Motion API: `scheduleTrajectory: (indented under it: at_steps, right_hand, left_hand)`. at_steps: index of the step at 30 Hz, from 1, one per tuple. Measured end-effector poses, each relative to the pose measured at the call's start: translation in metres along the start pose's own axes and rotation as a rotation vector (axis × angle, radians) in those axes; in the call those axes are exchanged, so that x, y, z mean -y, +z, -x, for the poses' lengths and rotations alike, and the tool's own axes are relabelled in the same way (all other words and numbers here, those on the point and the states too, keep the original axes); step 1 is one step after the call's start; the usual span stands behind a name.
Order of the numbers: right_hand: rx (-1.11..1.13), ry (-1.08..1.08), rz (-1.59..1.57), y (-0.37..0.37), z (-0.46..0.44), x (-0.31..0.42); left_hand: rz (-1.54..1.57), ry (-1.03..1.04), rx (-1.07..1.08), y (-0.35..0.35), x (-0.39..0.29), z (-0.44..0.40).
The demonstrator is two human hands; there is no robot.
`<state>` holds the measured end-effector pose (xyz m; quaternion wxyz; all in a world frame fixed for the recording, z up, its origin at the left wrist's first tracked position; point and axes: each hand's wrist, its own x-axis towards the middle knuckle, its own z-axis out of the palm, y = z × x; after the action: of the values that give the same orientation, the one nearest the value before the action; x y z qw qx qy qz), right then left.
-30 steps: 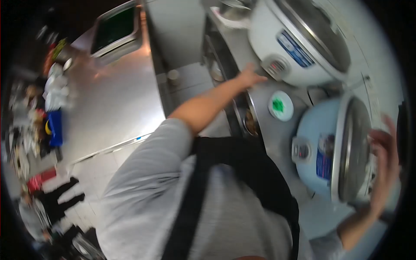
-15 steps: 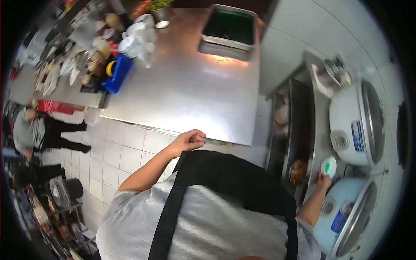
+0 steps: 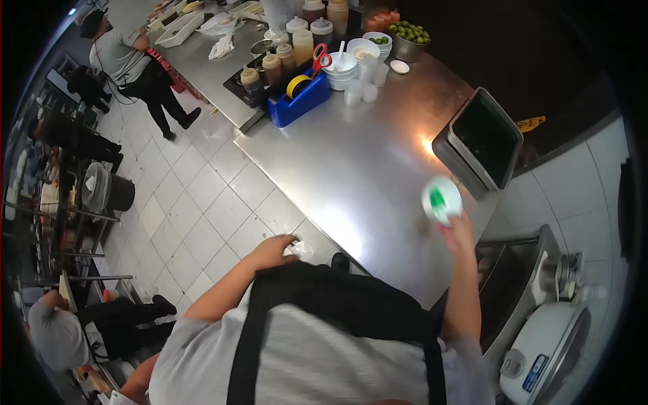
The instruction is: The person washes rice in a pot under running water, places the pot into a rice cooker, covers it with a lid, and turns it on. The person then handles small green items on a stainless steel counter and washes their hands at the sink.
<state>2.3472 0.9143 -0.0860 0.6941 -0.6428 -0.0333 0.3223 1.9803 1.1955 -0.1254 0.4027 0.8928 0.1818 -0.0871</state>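
Note:
My right hand [image 3: 459, 233] is shut on the rim of a small white bowl [image 3: 455, 196], which shows a blurred bright green patch inside. The bowl is held above the right part of the steel table [image 3: 337, 172], near a deep metal tray [image 3: 472, 158] of dark green contents. My left hand [image 3: 273, 251] hovers in front of my apron, off the table's near edge, its fingers curled. A whitish, shiny patch shows by those fingertips; I cannot make out whether it is held.
A blue tape dispenser [image 3: 300, 101], red scissors [image 3: 322, 59], stacked white bowls [image 3: 341, 71] and a bowl of green limes [image 3: 410, 40] stand along the far left. At lower right is a rice cooker [image 3: 540, 354]. Co-workers, one in grey [image 3: 125, 57], stand to the left.
My right hand has carried the white bowl from beside the rice cookers to above the table. My view has turned right to left, and my left hand sits slightly lower.

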Motion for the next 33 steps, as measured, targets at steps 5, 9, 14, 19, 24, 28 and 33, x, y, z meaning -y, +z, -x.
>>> scheduleTrajectory:
  at_steps: [5,9,14,19,24,28,33]
  right_hand:
    - [-0.118,-0.037,-0.199,0.095,-0.223,0.025]
    - [-0.415,-0.121,-0.355,0.111,-0.381,0.025]
    - [-0.458,-0.062,-0.285,0.105,-0.471,0.041]
    - [-0.304,0.0,-0.233,0.148,-0.402,0.078]
    - [-0.222,-0.834,0.934,0.205,-0.27,-0.032]
    - [-0.123,-0.593,1.195,0.192,-0.129,-0.052]
    - [-0.612,-0.468,1.373,0.041,-0.071,-0.065]
  left_hand:
    - [0.124,-0.453,-0.093,0.031,0.067,0.073]
    - [0.278,-0.875,-0.235,0.089,0.121,0.168]
    - [0.4,-1.186,-0.249,0.15,0.112,0.277]
    - [0.521,-1.329,-0.168,0.191,0.092,0.317]
    - [0.432,-1.218,-0.103,0.17,0.144,0.305]
    - [0.234,-1.065,-0.058,0.125,0.203,0.269]
    - [-0.125,-0.722,-0.379,0.034,0.241,0.198]
